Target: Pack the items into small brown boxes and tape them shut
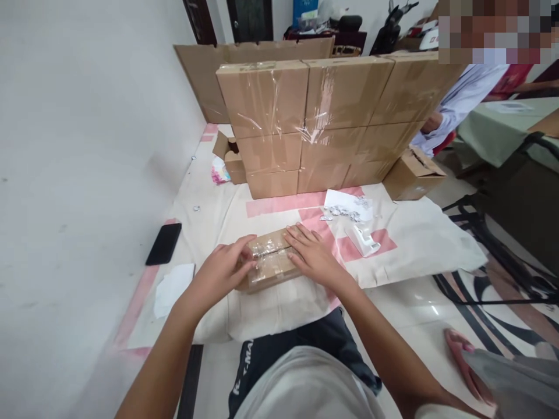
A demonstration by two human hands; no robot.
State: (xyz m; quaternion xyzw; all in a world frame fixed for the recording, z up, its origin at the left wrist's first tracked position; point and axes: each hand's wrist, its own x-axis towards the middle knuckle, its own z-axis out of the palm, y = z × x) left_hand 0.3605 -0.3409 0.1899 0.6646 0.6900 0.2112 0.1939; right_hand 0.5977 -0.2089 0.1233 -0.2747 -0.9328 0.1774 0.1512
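Note:
A small flat cardboard box (273, 269) lies on the cloth-covered table right in front of me, clear tape shining along the seam on its top. My left hand (225, 265) grips the box's left end, with fingers curled and the thumb on the near side. Across the right part of the top lies my right hand (315, 255), its fingers stretched out flat on the cardboard. To the right of that hand is a white plastic tape dispenser (364, 241). Behind it, small whitish pieces (345, 213) are scattered over a white sheet of paper (336, 199).
A wall of stacked taped cartons (336, 96) stands at the back. Open boxes flank it, left (236, 166) and right (413, 173). A black phone (163, 244) and white papers (173, 289) lie left, beside the wall. At right are a person's sleeve (469, 93) and a dark chair (519, 203).

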